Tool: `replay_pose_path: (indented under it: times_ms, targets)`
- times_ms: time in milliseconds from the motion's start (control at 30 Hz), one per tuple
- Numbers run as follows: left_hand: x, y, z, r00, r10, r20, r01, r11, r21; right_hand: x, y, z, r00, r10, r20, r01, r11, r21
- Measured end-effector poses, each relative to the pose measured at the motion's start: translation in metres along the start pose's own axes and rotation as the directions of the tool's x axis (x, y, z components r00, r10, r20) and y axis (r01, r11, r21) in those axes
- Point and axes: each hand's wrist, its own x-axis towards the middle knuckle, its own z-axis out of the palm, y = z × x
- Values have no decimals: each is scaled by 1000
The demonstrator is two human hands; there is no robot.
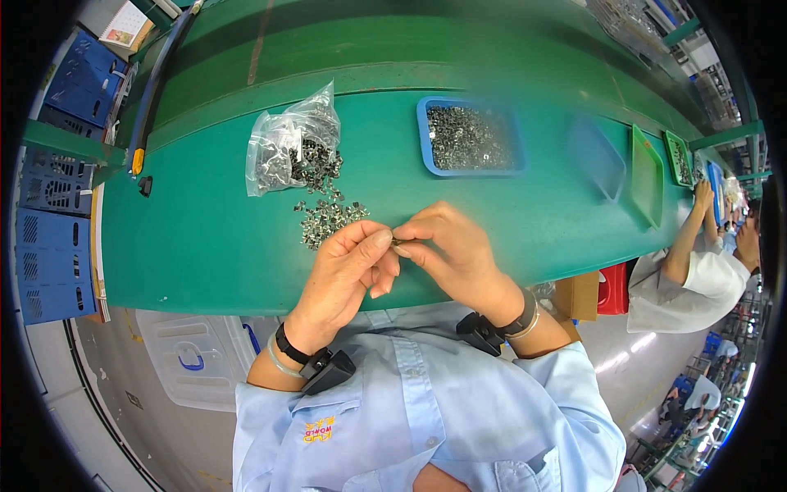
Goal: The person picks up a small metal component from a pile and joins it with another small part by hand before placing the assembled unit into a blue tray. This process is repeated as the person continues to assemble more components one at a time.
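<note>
My left hand (351,266) and my right hand (449,250) meet above the near part of the green table. Thumbs and forefingers of both are pinched together around a small dark metal part (397,241), mostly hidden by the fingertips. Just beyond my left hand lies a loose pile of small shiny metal parts (326,221). It trails back to the mouth of a clear plastic bag (275,156), which holds more of them. Farther right, a blue tray (425,148) is filled with similar small metal pieces.
To the right stand another blue tray (598,160), blurred, and a green tray (648,176). A co-worker in a white top (697,279) sits at the far right. Blue crates (53,266) line the left side. A lidded clear bin (188,361) is below the table (188,254).
</note>
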Motion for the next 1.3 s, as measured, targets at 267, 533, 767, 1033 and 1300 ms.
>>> replay_pose_path:
  times_ms: [267, 533, 767, 1033, 1300]
  targets:
    - [1, 1, -1, 1000, 7, -12, -8, 1000, -19, 1, 2, 1, 1000, 26, -3, -26, 1000, 17]
    - [-2, 2, 0, 1000, 14, 17, -13, 998, -59, 0, 5, 2, 1000, -10, -22, 11, 999, 50]
    - [-3, 1, -2, 1000, 23, -9, -23, 1000, 18, -2, 6, 4, 999, -32, -12, 31, 999, -23]
    - [-2, -2, 0, 999, 31, 10, -30, 997, -70, -1, 5, 5, 990, -134, -46, 127, 983, -131]
    - [-2, -1, 3, 999, 36, -1, -36, 996, -82, -1, 5, 3, 986, -155, -69, 148, 984, -96]
